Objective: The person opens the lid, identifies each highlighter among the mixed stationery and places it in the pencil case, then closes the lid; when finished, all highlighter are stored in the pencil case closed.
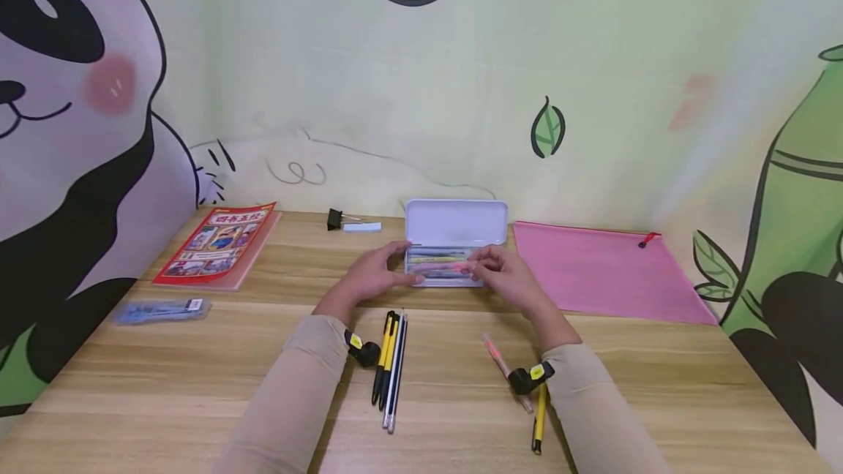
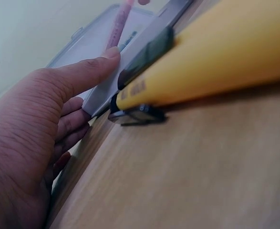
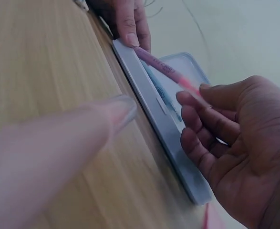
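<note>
Right hand (image 1: 507,276) pinches pink pen (image 3: 166,71), long axis along open pencil case (image 1: 454,240); left hand (image 1: 375,276) fingers straight, steadying case's left end.

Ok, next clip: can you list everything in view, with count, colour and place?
pencil case: one, white, lid open, centre back of the table.
pink pen: one, held over the open case.
pens in case: several, mixed colours, count unclear.
pen bundle: about four, yellow-black and white, near the left wrist.
pink pen on table: one, by the right wrist.
yellow pen: one, front right.
book: one, red, back left.
binder clip: one, black, back.
pink pouch: one, right.
clear packet: one, bluish, left.
table: wooden.
left hand: steadies the case.
right hand: fingers pinch the pink pen.
</note>
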`<state>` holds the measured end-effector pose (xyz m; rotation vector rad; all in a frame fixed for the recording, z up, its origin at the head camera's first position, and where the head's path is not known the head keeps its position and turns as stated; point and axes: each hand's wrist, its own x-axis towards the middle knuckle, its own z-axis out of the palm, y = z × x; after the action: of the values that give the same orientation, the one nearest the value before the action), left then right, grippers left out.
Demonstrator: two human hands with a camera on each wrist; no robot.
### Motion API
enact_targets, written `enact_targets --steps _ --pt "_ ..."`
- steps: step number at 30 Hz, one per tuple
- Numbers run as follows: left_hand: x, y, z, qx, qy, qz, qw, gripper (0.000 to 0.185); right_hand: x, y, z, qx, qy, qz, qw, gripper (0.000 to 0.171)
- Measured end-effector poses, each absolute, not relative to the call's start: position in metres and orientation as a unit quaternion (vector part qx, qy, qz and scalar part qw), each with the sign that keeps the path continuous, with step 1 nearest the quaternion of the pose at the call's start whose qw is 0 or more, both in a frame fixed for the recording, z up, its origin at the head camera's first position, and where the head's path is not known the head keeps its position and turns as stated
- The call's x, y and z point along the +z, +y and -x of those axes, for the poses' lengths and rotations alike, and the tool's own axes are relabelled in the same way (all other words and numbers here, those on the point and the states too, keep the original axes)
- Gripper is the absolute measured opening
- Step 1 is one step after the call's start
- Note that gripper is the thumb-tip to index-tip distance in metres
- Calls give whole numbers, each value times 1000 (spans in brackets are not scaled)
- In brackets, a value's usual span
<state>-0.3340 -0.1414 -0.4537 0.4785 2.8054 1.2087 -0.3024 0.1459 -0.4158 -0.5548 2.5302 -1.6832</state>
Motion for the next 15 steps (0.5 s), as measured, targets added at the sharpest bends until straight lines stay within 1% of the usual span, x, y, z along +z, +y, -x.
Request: enact_targets --steps 7,11,15 --pt "-454 -142 333 395 905 -153 32 97 -432 147 304 -485 858 168 -15 18" --pt "-452 -143 333 396 905 -152 32 97 -435 146 304 -454 875 165 -34 19" --pt "-451 -142 333 397 905 -152 34 97 -437 143 305 -419 890 167 -66 18"
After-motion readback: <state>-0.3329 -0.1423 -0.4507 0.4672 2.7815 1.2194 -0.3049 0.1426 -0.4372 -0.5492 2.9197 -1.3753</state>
